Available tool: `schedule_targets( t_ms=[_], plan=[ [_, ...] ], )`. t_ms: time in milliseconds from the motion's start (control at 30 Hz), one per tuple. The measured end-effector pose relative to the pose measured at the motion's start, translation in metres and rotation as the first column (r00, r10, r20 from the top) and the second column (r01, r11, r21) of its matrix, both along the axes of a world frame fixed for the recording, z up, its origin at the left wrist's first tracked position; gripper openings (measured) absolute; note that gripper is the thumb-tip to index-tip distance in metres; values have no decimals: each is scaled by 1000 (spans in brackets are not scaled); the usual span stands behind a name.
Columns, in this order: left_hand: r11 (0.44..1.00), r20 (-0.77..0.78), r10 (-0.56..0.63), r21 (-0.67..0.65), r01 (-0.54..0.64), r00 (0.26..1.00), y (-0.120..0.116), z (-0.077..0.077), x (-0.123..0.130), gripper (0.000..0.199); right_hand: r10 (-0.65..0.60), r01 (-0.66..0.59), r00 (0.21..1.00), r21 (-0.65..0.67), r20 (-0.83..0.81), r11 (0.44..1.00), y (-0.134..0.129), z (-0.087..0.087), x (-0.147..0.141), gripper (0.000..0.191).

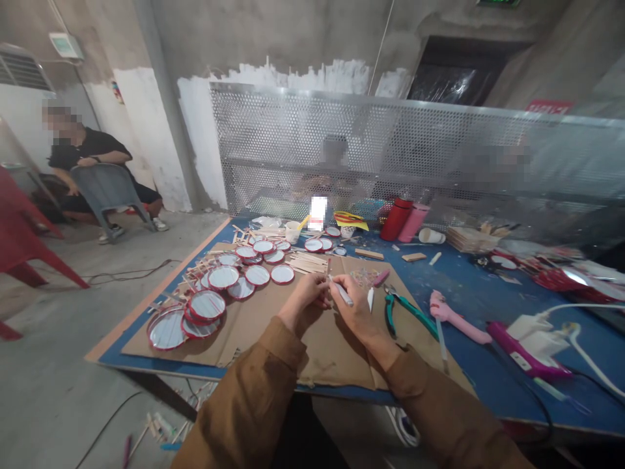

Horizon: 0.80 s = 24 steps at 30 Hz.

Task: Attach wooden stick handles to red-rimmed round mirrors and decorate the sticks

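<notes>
Rt hand (356,309) holds white marker (343,294), lt hand (303,293) just beside.

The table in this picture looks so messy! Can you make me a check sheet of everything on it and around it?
surface: blue work table under a brown cardboard sheet
job's things: round red-rimmed mirrors and wooden craft sticks on the cardboard
clutter: green-handled pliers, pink glue gun, red flask
grippers: right hand holds a white marker; left hand curled, its hold unclear
cables: white cable, black floor cable
surroundings: seated person, perforated metal screen, red plastic chair
</notes>
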State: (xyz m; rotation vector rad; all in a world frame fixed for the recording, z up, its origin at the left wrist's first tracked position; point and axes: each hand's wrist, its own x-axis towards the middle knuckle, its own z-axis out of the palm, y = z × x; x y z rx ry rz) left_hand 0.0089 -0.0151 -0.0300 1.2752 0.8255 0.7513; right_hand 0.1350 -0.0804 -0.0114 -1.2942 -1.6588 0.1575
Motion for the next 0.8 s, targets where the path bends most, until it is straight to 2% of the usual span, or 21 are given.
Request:
schedule_targets(
  t_ms=[133, 333, 467, 633, 800],
  plan=[
    [1000, 5, 23, -6, -23, 1000, 0, 0, 1, 20, 5, -5, 1000, 3, 25, 1000, -1, 1, 0, 18],
    [999, -51, 50, 4, -50, 997, -5, 9, 0, 11, 7, -7, 1000, 29, -19, 1000, -6, 8, -1, 18],
    [1000, -90, 19, -12, -20, 996, -5, 11, 0, 9, -7, 7, 1000, 68, 3, 998, -6, 9, -1, 18],
    [999, -43, 53, 3, -53, 998, -6, 8, 1, 8, -7, 3, 999, 84, 39, 996, -6, 9, -1, 17],
    [999, -121, 35, -5, -36, 992, -8, 19, -1, 5, -2, 0, 1000, 89, 23, 996, -6, 11, 0, 18]
  ],
)
